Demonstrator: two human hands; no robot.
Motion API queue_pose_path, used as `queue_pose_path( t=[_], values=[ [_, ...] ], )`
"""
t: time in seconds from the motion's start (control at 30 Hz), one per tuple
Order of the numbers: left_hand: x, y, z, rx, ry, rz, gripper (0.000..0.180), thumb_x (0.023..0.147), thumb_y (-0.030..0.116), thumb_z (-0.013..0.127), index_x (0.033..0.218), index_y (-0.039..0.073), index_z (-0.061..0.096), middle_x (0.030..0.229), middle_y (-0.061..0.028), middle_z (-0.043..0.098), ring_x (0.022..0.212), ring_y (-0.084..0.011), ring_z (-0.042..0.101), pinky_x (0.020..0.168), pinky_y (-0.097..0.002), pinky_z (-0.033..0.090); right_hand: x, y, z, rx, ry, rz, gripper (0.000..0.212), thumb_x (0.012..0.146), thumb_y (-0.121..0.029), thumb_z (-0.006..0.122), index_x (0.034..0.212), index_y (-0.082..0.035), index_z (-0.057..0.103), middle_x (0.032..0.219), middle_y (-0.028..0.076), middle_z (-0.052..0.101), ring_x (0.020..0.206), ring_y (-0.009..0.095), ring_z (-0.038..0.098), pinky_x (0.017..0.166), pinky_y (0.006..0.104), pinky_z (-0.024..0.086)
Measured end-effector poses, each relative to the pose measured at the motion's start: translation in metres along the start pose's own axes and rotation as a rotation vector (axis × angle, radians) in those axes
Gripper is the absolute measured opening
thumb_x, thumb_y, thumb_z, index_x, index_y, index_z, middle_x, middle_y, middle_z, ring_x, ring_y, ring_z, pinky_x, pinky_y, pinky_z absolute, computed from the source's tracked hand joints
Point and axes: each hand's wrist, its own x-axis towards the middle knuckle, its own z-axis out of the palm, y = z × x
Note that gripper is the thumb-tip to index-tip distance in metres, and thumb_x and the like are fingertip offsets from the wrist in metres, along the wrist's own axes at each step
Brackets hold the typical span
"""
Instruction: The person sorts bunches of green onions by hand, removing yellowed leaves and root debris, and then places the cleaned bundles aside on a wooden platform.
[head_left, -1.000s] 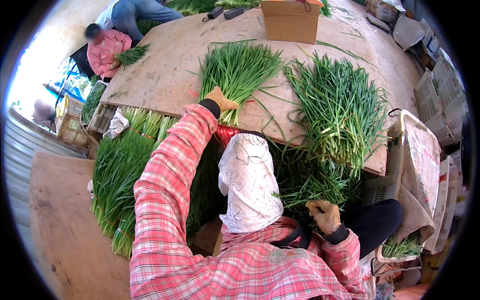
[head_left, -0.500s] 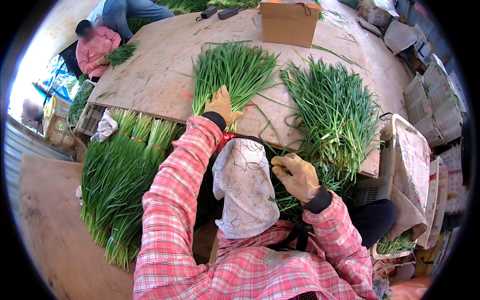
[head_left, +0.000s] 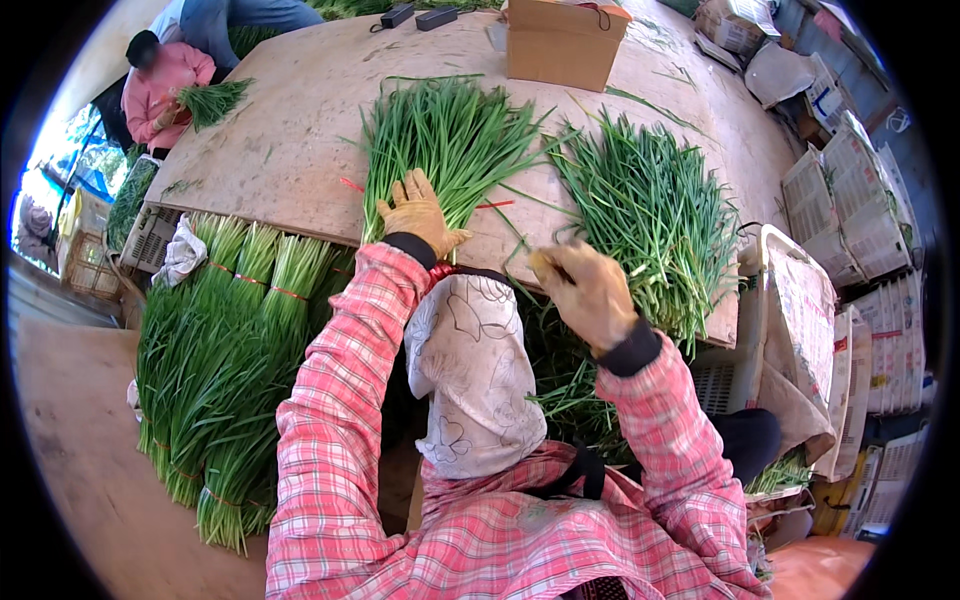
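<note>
A loose bunch of garlic chives (head_left: pixel 450 140) lies on the wooden table, leaves pointing away from me. My left hand (head_left: pixel 418 213), in a yellowish glove, rests on its stem end with fingers spread. A thin red tie (head_left: pixel 495 204) runs under the bunch, its ends showing on both sides. My right hand (head_left: pixel 585 290), gloved too, hovers beyond the table's near edge, right of the cloth-covered support, fingers curled together. Whatever it may pinch is too small and blurred to make out. A larger loose pile of chives (head_left: pixel 650 220) lies to the right.
Tied chive bundles (head_left: pixel 230 340) stand at my left. A patterned cloth (head_left: pixel 475 360) covers something in front of my body. Ahead sits a cardboard box (head_left: pixel 562 45); crates (head_left: pixel 790 300) line the right. Far left, another person (head_left: pixel 165 90) holds chives.
My left hand has gone from fingers together to spread on the stems. My right hand has risen slightly toward the table's edge. The whole view has shifted a little.
</note>
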Motion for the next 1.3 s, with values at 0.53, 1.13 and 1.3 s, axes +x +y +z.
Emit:
queue_pose_path(
  t=[0.53, 1.13, 1.3],
  values=[
    [0.008, -0.006, 0.029, -0.032, 0.009, 0.024, 0.112, 0.071, 0.052, 0.066, 0.144, -0.003, 0.0, 0.15, -0.0211, 0.015, 0.135, -0.0404, 0.021, 0.101, -0.0626, 0.022, 0.1, 0.104, 0.114, -0.635, -0.192, 0.109, 0.031, 0.078, -0.014, 0.053, 0.105, -0.002, 0.059, 0.112, 0.019, 0.055, 0.098, 0.034, 0.058, 0.079, 0.0445, 0.046],
    [-0.015, -0.004, -0.018, 0.143, 0.386, 0.185, 0.091, 0.071, 0.041, 0.072, 0.143, 0.008, 0.027, 0.141, -0.016, 0.039, 0.129, -0.0313, 0.038, 0.103, -0.0524, 0.03, -0.152, 0.049, -0.151, 0.155, 0.312, 0.723, 0.013, 0.086, -0.009, 0.064, 0.092, 0.002, 0.068, 0.066, 0.0, 0.058, 0.057, 0.006, 0.051, 0.052, 0.0225, 0.044],
    [-0.046, 0.071, -0.032, -0.927, 0.038, 0.366, 0.039, 0.085, 0.017, 0.066, 0.119, 0.001, 0.058, 0.099, -0.0104, 0.067, 0.092, -0.0166, 0.062, 0.083, -0.0284, 0.048, -0.155, 0.109, -0.167, -0.024, 0.158, 0.691, 0.032, 0.091, -0.03, 0.056, 0.092, 0.001, 0.063, 0.072, 0.011, 0.062, 0.067, 0.018, 0.059, 0.066, 0.0316, 0.046]
  ],
)
